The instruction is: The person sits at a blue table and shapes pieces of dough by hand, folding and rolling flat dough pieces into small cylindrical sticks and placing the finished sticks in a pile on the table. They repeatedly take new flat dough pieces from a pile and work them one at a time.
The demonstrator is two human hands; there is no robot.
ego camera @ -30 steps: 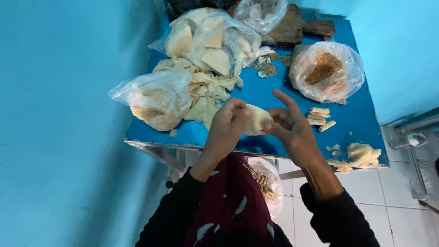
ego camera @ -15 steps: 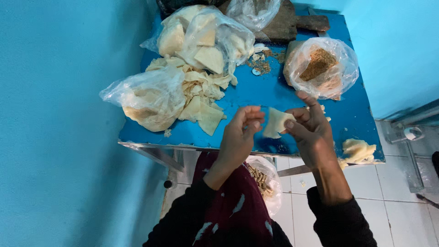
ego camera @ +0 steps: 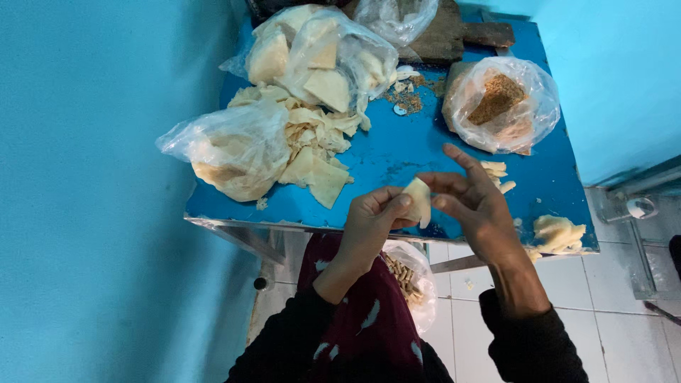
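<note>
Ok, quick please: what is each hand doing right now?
Left hand: shut on the pale dough piece.
Right hand: fingers spread, fingertips pinching the same dough piece.

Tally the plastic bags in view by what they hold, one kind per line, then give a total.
Clear plastic bags of pale dough sheets: 2
Clear plastic bag of brown crumbly filling: 1
Clear plastic bag, contents unclear, at the blue table's far edge: 1
Clear plastic bag of small rolled pieces below the table: 1
Total: 5
</note>
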